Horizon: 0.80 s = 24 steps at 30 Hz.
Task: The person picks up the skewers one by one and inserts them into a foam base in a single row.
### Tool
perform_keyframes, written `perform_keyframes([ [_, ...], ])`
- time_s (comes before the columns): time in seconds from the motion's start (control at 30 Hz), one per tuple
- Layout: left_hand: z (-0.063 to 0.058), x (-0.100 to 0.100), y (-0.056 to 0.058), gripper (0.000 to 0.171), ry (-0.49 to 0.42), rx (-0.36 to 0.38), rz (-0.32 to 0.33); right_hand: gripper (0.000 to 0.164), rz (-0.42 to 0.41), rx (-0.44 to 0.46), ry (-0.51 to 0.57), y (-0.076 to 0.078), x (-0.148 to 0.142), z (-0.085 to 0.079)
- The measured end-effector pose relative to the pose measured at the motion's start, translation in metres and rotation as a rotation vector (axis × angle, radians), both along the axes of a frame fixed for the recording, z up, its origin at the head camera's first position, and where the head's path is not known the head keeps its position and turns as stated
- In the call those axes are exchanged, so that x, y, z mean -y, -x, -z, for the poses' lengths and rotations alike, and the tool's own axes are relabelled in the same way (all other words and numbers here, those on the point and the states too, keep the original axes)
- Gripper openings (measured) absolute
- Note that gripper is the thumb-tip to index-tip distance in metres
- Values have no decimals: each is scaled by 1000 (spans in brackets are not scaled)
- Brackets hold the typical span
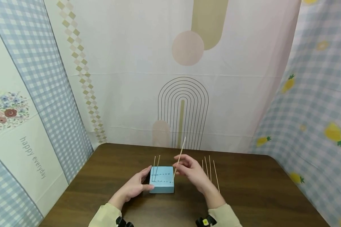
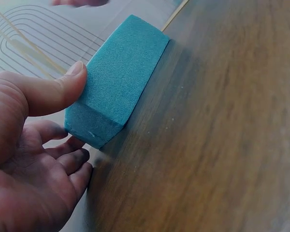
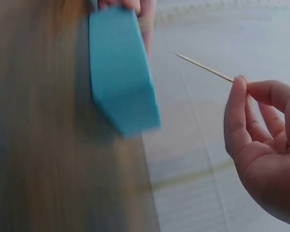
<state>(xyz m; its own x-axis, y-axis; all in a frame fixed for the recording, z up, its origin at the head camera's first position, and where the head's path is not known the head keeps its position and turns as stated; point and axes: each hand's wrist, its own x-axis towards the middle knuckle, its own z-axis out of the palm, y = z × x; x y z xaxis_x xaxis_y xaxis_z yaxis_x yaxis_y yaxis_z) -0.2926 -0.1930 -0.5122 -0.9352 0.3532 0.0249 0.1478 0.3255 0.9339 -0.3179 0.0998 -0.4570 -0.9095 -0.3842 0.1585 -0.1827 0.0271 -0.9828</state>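
Observation:
A light blue foam block (image 1: pixel 162 179) with rows of dark marks across its top lies on the wooden table. Thumb and fingers of my left hand (image 1: pixel 134 186) grip its left end, the thumb at the near edge. Two thin wooden skewers (image 1: pixel 158 161) stand up from the block's left part. Between thumb and fingertips, my right hand (image 1: pixel 192 171) pinches another skewer (image 1: pixel 182 149), tilted, its lower end close by the block's right edge. In the right wrist view, the pointed tip of this skewer (image 3: pixel 203 66) shows beside the block.
Several more skewers (image 1: pixel 216 175) show to the right, just past my right wrist. The brown table (image 1: pixel 253 186) reaches back to a patterned white cloth (image 1: pixel 130 94). Checked cloths hang at the left (image 1: pixel 56 104) and right (image 1: pixel 309 104).

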Motion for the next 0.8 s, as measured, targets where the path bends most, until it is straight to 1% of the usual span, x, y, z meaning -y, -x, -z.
perform_keyframes([
  [0.1, 0, 0, 1, 94, -2, -3, 0, 30, 62, -61, 14, -2, 24, -1],
  [0.2, 0, -1, 1, 94, -2, -2, 1, 30, 135, -110, 43, -2, 43, 3],
  [0.27, 0, -1, 1, 94, -4, -3, 1, 31, 161, -144, 62, -3, 54, 6],
  [0.37, 1, -1, 0, 94, -9, -4, 1, 32, 180, -192, 53, -6, 61, 11],
  [0.5, 1, -1, -1, 93, -8, -4, 3, 29, 177, -250, 18, -9, 61, 14],
  [0.63, 0, 0, -2, 94, -2, 3, 1, 22, 134, -285, -44, -10, 58, 11],
  [0.8, -1, 3, -3, 94, 7, -3, 2, 19, 88, -323, -131, -13, 59, 8],
])
